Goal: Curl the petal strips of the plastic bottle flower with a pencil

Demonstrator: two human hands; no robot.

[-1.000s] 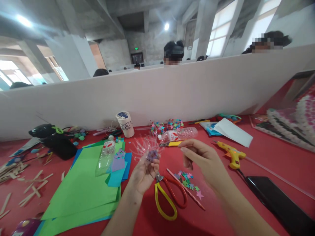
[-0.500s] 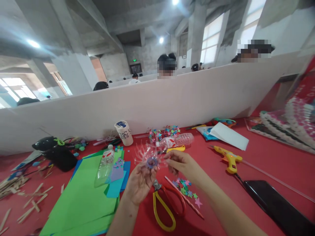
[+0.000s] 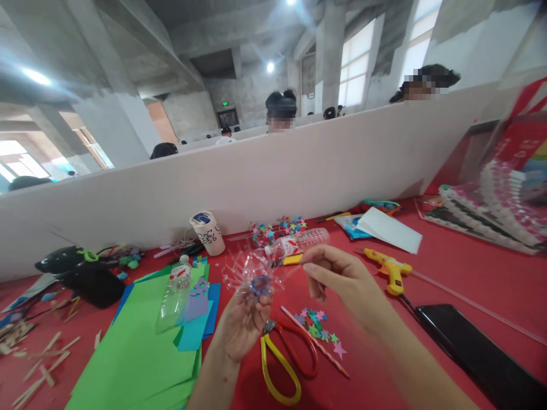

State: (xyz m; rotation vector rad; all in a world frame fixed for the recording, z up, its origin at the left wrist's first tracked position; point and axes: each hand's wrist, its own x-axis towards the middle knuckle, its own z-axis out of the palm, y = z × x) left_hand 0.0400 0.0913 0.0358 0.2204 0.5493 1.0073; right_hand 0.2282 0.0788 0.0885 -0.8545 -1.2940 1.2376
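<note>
My left hand [image 3: 245, 319] is closed round the base of a clear plastic bottle piece cut into curling strips [image 3: 243, 269], with a purple ring [image 3: 260, 285] at its centre. To the right of it, my right hand [image 3: 335, 276] is raised with thumb and fingers pinched together; whatever they hold is too small or hidden to make out. Below the hands lie scissors [image 3: 282, 364] with one yellow and one red handle. Beside them are a pink striped pencil [image 3: 316, 344] and a scatter of coloured stars [image 3: 316, 324].
Green paper sheets [image 3: 128, 336] carry a clear bottle [image 3: 173, 299] on the left. Another bottle [image 3: 299, 242] lies behind my hands, by a paper cup [image 3: 207, 233]. A yellow glue gun [image 3: 388, 267] and black case [image 3: 470, 347] occupy the right. A white partition [image 3: 256, 176] runs behind.
My right hand has drawn away to the right from the cut bottle piece, its fingers still pinched. The left hand keeps its hold, and the view has shifted slightly.
</note>
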